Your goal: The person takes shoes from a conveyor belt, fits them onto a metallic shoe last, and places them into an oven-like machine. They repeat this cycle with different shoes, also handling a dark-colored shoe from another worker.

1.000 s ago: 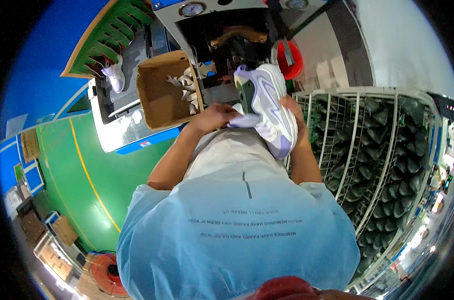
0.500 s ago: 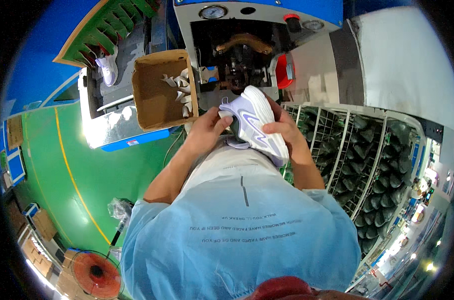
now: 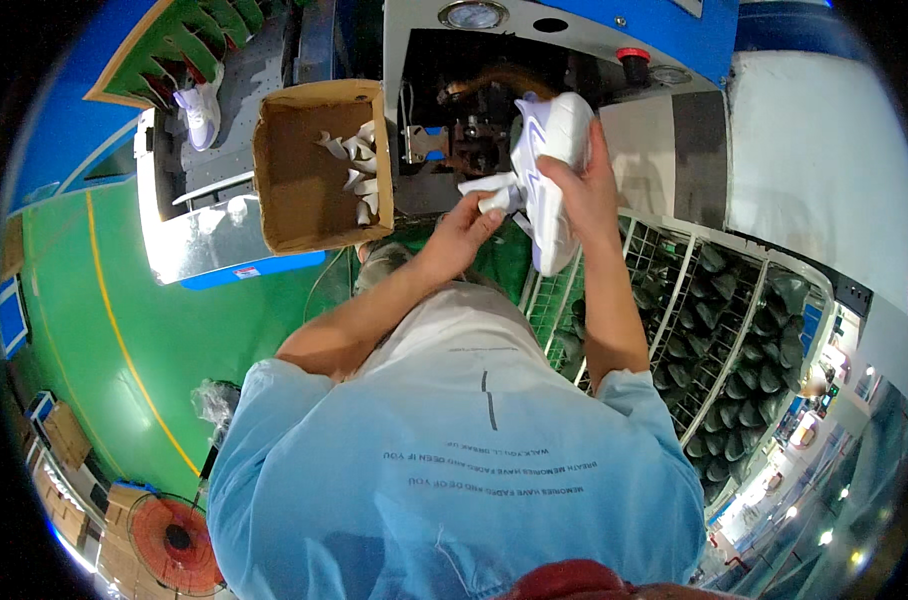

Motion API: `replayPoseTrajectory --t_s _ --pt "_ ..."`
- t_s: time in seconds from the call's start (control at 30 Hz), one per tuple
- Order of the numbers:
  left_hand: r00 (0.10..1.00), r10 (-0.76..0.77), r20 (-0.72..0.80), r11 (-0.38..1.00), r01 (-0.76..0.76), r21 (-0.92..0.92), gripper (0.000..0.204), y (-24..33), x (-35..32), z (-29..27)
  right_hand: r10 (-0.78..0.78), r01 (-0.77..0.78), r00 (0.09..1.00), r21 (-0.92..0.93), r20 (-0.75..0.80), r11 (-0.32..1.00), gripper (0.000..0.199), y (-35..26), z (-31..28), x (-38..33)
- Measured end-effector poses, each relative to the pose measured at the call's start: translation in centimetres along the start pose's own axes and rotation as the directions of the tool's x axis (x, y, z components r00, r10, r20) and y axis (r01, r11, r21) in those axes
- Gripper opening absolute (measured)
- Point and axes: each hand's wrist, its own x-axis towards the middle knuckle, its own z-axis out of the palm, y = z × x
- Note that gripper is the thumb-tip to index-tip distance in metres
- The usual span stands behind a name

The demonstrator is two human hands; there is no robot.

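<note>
1. The right hand [image 3: 586, 190] is gripping a white-and-lavender sneaker [image 3: 536, 165] from the sole side, its thumb pressing on the shoe's flank and its fingers wrapping behind, mostly hidden. This clasp is probably bearing the whole weight, leaving the other hand free.

2. The sneaker is hanging in the air before the dark opening of a blue-and-white machine [image 3: 699, 45]. Its toe is pointing toward the person and its foot opening is facing left, presumably giving the left side easy access.

3. The left hand [image 3: 462, 235] is pinching a white curled piece [image 3: 498, 198] between thumb and fingers beside that opening. The piece is meeting the upper; whether it is attached or loose, I cannot tell.

4. An open cardboard box [image 3: 286, 185] is standing to the left, apparently within the left arm's reach. White curled strips [image 3: 359, 152] are lying along its right side.

5. Farther left, a second sneaker [image 3: 202, 118] is resting on a grey-topped station [image 3: 254, 75]. At right, a wire rack [image 3: 726, 350] is holding dark foot-shaped forms [image 3: 709, 340], its bars seemingly dividing them into rows.
</note>
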Motion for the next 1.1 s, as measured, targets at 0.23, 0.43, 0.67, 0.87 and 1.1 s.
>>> replayPoseTrajectory --t_s 0.23,0.43,0.67,0.87,1.1 --pt "0.993 -0.115 -0.010 0.803 0.086 -0.590 0.042 -6.9 5.6 -1.6 0.013 0.167 0.979 -0.839 0.203 0.518 0.110 -1.5 5.9 1.9" --pt "0.929 -0.342 -0.140 0.907 0.288 -0.306 0.035 -0.1 0.9 -4.7 -0.002 0.116 0.990 -0.800 0.143 0.589 0.101 -0.4 6.9 4.7" --pt "0.686 -0.109 -0.720 0.953 -0.133 -0.271 0.030 0.8 -3.1 -12.6 -0.320 0.311 0.932 -0.828 0.170 0.467 0.096 4.1 6.2 3.5" --pt "0.803 -0.329 -0.497 0.939 0.220 -0.266 0.024 -0.3 -1.2 -11.6 -0.481 0.392 0.869 -0.759 0.119 0.520 0.092 3.9 5.6 2.4" --pt "0.898 -0.422 -0.128 0.891 0.384 -0.241 0.050 0.8 -0.3 -5.8 -0.694 0.446 0.720 -0.768 0.003 0.460 0.089 6.3 5.0 -5.9"
